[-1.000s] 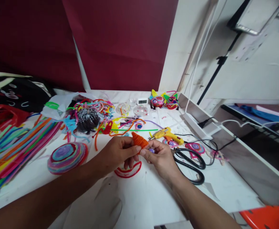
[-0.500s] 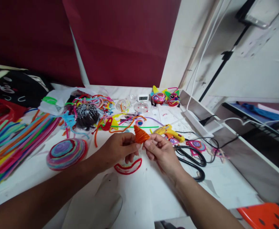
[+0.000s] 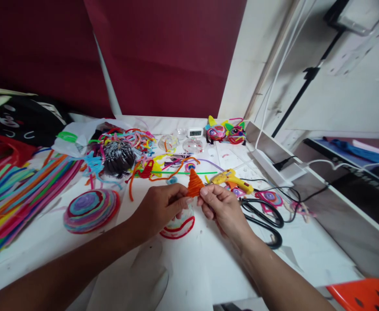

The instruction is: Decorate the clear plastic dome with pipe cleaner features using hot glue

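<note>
Pinching the orange triangular piece (image 3: 195, 185) near its lower right corner, between thumb and forefinger of the right hand (image 3: 220, 205). Meeting its lower left corner with the fingertips of the left hand (image 3: 158, 205); impossible to tell pinch from mere touch on that side. Held up above the white table (image 3: 319, 244), point upward, broad end down between both hands, with most of its ridged face clear of the fingers. Lying below the grip: a red-edged curved piece (image 3: 176, 236). Just beside the right hand: black-handled scissors (image 3: 273, 226).
</note>
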`<state>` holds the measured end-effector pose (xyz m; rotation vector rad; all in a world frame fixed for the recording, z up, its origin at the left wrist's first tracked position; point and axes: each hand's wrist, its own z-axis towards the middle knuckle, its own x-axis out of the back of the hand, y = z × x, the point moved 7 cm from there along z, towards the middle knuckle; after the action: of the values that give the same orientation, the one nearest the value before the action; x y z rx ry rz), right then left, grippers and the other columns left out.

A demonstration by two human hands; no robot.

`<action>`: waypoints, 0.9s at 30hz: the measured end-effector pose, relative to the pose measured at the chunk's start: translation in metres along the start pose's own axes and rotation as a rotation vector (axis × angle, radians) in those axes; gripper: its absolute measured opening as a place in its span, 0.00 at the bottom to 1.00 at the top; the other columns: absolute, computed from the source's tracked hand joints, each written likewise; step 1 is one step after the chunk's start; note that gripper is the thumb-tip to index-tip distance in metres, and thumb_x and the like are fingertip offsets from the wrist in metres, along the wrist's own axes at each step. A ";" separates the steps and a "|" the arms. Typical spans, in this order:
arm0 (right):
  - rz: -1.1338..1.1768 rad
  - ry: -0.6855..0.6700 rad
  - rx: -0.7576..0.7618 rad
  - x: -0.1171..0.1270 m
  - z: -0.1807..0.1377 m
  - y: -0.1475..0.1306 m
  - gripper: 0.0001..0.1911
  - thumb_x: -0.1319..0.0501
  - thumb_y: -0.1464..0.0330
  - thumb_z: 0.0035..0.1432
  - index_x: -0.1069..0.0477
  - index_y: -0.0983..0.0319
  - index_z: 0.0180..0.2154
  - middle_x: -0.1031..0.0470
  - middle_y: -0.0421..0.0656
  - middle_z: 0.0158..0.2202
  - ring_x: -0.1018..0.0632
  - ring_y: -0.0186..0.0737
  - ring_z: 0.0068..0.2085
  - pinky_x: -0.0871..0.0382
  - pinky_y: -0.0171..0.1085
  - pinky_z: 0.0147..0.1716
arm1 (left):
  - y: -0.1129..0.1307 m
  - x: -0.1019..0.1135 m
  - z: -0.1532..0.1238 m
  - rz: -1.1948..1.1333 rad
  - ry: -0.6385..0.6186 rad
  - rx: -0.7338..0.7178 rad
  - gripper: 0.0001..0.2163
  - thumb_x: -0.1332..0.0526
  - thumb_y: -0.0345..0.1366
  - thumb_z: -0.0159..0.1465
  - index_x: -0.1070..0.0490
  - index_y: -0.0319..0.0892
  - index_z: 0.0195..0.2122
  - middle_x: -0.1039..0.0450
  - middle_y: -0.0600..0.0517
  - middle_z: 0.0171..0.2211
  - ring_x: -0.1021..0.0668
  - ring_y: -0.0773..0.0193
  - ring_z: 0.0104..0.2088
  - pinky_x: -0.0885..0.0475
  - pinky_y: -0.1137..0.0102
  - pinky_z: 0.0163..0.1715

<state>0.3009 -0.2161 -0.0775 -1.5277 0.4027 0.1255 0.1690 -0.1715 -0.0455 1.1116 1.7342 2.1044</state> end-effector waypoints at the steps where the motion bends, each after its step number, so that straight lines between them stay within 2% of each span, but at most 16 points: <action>1: -0.012 0.004 0.000 0.000 0.000 0.000 0.17 0.33 0.57 0.53 0.30 0.63 0.25 0.28 0.37 0.20 0.42 0.24 0.15 0.55 0.31 0.16 | 0.000 0.001 -0.001 0.040 0.019 -0.023 0.09 0.41 0.40 0.63 0.30 0.41 0.30 0.30 0.57 0.19 0.28 0.71 0.19 0.35 0.78 0.20; 6: -0.047 0.018 -0.001 0.000 0.002 0.002 0.18 0.32 0.56 0.51 0.30 0.64 0.24 0.30 0.37 0.18 0.42 0.24 0.15 0.55 0.31 0.16 | -0.001 0.001 -0.002 0.135 0.032 -0.067 0.09 0.43 0.39 0.64 0.30 0.42 0.29 0.29 0.57 0.19 0.27 0.71 0.19 0.33 0.78 0.21; 13: -0.009 0.015 -0.002 -0.003 0.001 0.010 0.16 0.33 0.58 0.54 0.30 0.63 0.25 0.30 0.37 0.19 0.42 0.25 0.17 0.54 0.31 0.17 | -0.012 0.003 -0.005 0.096 0.109 -0.073 0.08 0.44 0.38 0.64 0.30 0.42 0.31 0.26 0.55 0.22 0.27 0.71 0.18 0.33 0.78 0.19; 21: 0.048 0.020 0.014 -0.005 0.000 0.012 0.15 0.32 0.60 0.54 0.29 0.64 0.25 0.27 0.39 0.22 0.41 0.25 0.17 0.54 0.31 0.18 | -0.017 0.003 -0.006 0.084 0.159 -0.079 0.08 0.44 0.38 0.64 0.30 0.41 0.31 0.27 0.56 0.21 0.28 0.71 0.17 0.32 0.78 0.18; 24: 0.051 0.024 0.014 -0.005 0.000 0.012 0.14 0.32 0.61 0.54 0.29 0.64 0.25 0.27 0.39 0.22 0.41 0.24 0.17 0.54 0.31 0.18 | -0.017 0.003 -0.008 0.078 0.151 -0.065 0.10 0.44 0.39 0.65 0.30 0.41 0.28 0.30 0.56 0.18 0.28 0.72 0.17 0.32 0.78 0.19; 27: 0.033 0.024 0.012 -0.005 0.000 0.013 0.14 0.33 0.61 0.55 0.28 0.64 0.25 0.27 0.39 0.22 0.41 0.25 0.17 0.53 0.31 0.18 | -0.019 0.000 -0.008 -0.008 0.101 -0.023 0.10 0.44 0.40 0.65 0.31 0.41 0.30 0.29 0.56 0.20 0.28 0.71 0.18 0.32 0.78 0.19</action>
<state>0.2924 -0.2143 -0.0882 -1.5124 0.4471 0.1308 0.1580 -0.1718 -0.0625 1.0070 1.7505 2.2057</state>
